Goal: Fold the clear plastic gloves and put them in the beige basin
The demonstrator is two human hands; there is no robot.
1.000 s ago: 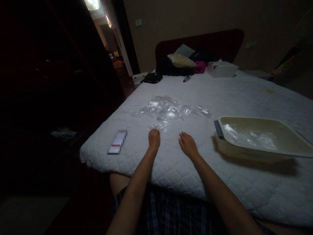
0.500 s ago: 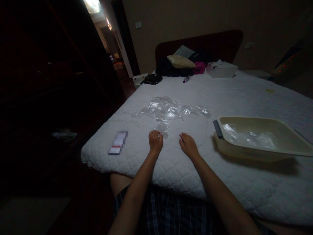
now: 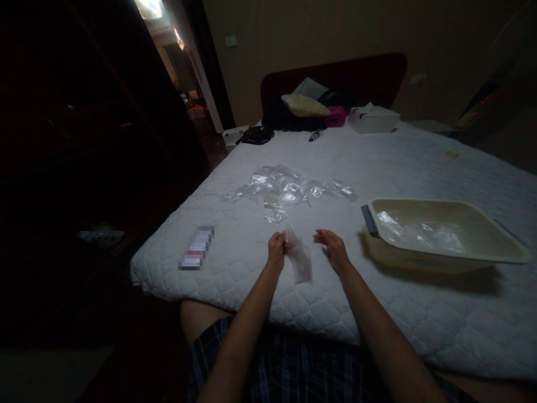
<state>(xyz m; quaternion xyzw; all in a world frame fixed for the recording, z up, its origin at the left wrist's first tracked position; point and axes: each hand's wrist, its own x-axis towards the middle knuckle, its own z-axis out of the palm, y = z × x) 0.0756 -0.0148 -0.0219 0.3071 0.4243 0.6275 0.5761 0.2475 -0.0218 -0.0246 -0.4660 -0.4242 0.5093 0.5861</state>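
Observation:
My left hand is closed on the edge of a clear plastic bag, which hangs tilted to the right of the fingers. Across from it, my right hand has its fingers apart and holds nothing; a small gap separates it from the bag. Beyond both hands, a loose spread of crumpled clear plastic bags lies on the white quilted bed cover. To the right stands a cream plastic bin with grey handles and more clear plastic inside.
A blurred-out phone-like object lies on the left of the bed. Toward the headboard are a beige pillow, dark and magenta cloth, a white box and a black bag. The bed's near edge meets my legs.
My left hand has lifted one clear plastic bag off the cover and brought it nearer, slightly to the right. My right hand has turned inward toward it. The view has shifted a little.

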